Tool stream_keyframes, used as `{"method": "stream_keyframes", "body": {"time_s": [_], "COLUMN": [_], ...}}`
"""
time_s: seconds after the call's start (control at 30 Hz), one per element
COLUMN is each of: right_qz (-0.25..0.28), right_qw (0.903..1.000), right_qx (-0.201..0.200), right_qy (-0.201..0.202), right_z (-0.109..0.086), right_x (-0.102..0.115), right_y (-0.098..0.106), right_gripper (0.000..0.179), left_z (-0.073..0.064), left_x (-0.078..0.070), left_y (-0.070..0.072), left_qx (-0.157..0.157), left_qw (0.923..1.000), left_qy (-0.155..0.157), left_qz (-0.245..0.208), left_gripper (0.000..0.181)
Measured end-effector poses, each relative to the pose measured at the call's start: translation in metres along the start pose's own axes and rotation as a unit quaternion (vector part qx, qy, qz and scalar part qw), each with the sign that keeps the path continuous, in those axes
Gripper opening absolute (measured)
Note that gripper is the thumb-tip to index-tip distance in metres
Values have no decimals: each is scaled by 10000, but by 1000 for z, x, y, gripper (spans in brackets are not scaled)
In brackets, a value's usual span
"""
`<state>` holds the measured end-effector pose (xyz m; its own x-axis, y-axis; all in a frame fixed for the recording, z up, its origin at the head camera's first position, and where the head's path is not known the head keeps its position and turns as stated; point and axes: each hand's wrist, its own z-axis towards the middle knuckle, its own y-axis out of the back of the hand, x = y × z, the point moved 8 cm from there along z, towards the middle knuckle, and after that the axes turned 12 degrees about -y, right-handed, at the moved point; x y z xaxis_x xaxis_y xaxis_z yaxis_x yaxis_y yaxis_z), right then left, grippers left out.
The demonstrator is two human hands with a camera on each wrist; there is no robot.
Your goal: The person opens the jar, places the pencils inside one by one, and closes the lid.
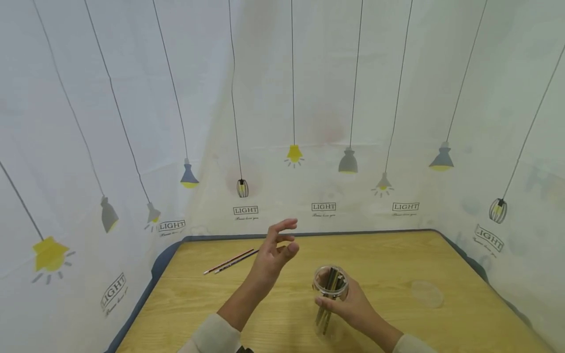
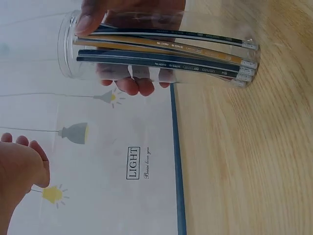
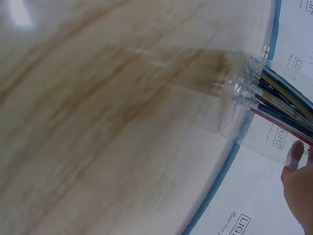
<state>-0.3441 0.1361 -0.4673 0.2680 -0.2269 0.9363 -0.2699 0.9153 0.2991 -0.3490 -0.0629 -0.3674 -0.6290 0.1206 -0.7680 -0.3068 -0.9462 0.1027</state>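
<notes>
In the head view my right hand [image 1: 359, 306] grips a clear plastic jar [image 1: 327, 291] with its thumb across the near side. Several dark and yellow-brown pencils [image 2: 171, 45] stand inside the jar; in the left wrist view their silver ends rest at its bottom. To the left of the jar, my left hand [image 1: 273, 257] is raised over the table with its fingers loosely bent and nothing in them. Behind that hand, two pencils [image 1: 234, 261] lie side by side on the table, one reddish and one blue, partly hidden by the hand.
A thin clear round disc [image 1: 427, 294] lies on the wooden table [image 1: 375, 260] to the right of the jar. Pale curtains [image 1: 326, 98] printed with hanging lamps surround the table at its back and sides, along a blue border [image 1: 309, 234].
</notes>
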Motion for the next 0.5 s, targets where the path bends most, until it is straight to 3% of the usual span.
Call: {"method": "stream_keyframes", "body": {"time_s": [0.2,0.5], "right_qz": [69,100], "right_qw": [9999,9997], "right_qx": [43,62], "right_qy": [132,199], "right_z": [-1,-1], "right_x": [2,3], "right_y": [-1,-1], "right_gripper": [60,59], "left_z": [1,-1], "left_x": [-2,8], "left_y": [-2,11], "left_qx": [67,82], "left_qw": [10000,9984], "left_qy": [-3,119], "left_qz": [-7,542], "left_gripper": [57,43]}}
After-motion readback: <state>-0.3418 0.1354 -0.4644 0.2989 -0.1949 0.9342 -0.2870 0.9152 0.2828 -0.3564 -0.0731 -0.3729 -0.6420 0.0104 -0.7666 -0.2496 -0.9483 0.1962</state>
